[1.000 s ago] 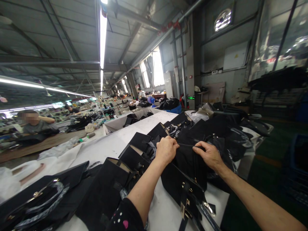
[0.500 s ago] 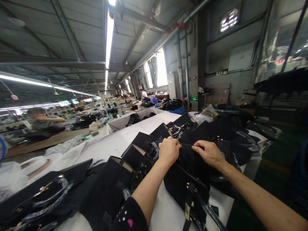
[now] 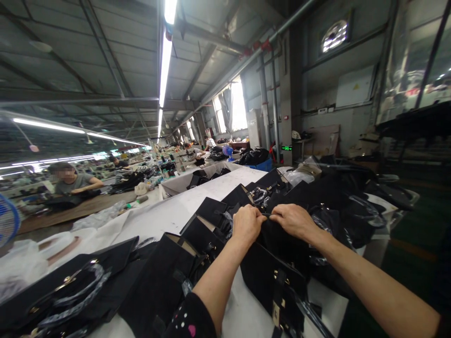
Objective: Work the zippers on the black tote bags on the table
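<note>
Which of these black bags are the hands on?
The upright black bag with the gold-buckled front strap: left hand and right hand both pinch its top edge. No other bag is held.

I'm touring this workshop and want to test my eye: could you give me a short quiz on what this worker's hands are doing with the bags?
1. True or false: the left hand and the right hand both grip the top edge of one black handbag.
2. The table cover under the bags is: A white, B green, C red.
3. Fill in: the buckle on that handbag's front strap is ___-coloured.
Key: 1 true; 2 A; 3 gold.
</note>
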Motion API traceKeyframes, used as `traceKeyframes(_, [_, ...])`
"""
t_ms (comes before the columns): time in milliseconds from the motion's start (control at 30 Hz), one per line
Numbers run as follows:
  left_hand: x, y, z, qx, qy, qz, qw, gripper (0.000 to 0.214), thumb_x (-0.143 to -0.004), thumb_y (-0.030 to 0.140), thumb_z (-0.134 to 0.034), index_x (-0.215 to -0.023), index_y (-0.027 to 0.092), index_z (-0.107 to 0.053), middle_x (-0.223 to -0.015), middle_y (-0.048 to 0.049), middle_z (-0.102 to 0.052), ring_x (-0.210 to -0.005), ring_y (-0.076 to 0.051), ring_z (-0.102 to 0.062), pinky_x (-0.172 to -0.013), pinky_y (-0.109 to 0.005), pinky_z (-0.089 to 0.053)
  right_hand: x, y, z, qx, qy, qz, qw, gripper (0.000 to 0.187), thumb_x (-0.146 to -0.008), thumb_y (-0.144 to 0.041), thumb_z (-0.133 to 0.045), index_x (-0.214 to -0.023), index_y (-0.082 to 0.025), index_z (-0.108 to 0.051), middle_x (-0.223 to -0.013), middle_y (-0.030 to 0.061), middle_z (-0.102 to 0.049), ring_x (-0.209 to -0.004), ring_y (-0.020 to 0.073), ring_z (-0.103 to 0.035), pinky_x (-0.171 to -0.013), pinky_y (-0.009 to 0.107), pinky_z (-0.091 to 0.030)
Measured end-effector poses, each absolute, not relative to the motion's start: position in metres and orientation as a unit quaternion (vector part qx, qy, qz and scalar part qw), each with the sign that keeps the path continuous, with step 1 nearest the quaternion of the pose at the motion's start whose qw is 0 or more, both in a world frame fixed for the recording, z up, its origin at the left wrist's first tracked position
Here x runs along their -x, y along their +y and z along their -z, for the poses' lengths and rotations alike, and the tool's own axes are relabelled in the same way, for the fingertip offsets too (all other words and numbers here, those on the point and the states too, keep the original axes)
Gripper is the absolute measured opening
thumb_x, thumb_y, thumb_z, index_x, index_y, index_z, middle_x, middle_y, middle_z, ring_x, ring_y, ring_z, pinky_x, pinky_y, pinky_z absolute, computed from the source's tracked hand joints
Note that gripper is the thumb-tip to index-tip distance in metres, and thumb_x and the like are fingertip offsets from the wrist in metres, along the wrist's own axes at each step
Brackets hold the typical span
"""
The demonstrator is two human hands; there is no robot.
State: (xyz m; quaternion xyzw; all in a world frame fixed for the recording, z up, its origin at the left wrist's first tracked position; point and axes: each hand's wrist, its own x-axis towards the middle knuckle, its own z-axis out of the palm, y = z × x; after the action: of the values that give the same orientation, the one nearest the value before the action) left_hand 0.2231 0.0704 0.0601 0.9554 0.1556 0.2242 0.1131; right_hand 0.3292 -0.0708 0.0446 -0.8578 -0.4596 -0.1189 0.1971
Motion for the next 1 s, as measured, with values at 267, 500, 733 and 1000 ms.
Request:
traceKeyframes(267, [-0.212,0.079,-0.062,-0.943,0.168,-0.246,0.147,0.011,-0.081,0.024,-0.062,-0.075,0.02,-0.071,-0.088,-0.0034,-0.07,-0.085,-0.018,-0.064,-0.077,-0.029,-0.047,-0.338,-0.079,-0.035,0.851,-0.44,0.086,0.276,0.02,-0.087,-0.035,-0.057,-0.075,-0.026,-0.07,-0.076,-0.0022,-0.069,-0.074,0.017,-0.061,-0.062,0.028,-0.034])
traceKeyframes(500, [-0.215,0.081,-0.061,-0.945,0.181,-0.241,0.125,0.014,-0.082,0.024,-0.059,-0.074,0.018,-0.068,-0.088,-0.0052,-0.069,-0.084,-0.019,-0.064,-0.076,-0.03,-0.047,-0.334,-0.078,-0.035,0.857,-0.428,0.099,0.271,0.021,-0.087,-0.036,-0.057,-0.074,-0.026,-0.069,-0.077,-0.0013,-0.069,-0.075,0.0176,-0.061,-0.063,0.029,-0.034])
traceKeyframes(733, [-0.219,0.081,-0.057,-0.948,0.185,-0.237,0.102,0.016,-0.084,0.025,-0.054,-0.074,0.019,-0.065,-0.088,-0.0062,-0.067,-0.082,-0.021,-0.064,-0.075,-0.031,-0.048,-0.329,-0.077,-0.034,0.854,-0.44,0.13,0.244,0.024,-0.09,-0.035,-0.054,-0.071,-0.023,-0.065,-0.078,0.0001,-0.068,-0.077,0.0186,-0.061,-0.064,0.03,-0.032])
traceKeyframes(1000, [-0.22,0.079,-0.057,-0.949,0.194,-0.232,0.091,0.014,-0.085,0.026,-0.053,-0.077,0.018,-0.063,-0.088,-0.0079,-0.067,-0.081,-0.023,-0.064,-0.073,-0.033,-0.048,-0.323,-0.078,-0.038,0.864,-0.443,0.155,0.184,0.025,-0.093,-0.035,-0.05,-0.074,-0.022,-0.059,-0.079,0.0009,-0.067,-0.075,0.02,-0.062,-0.061,0.03,-0.028])
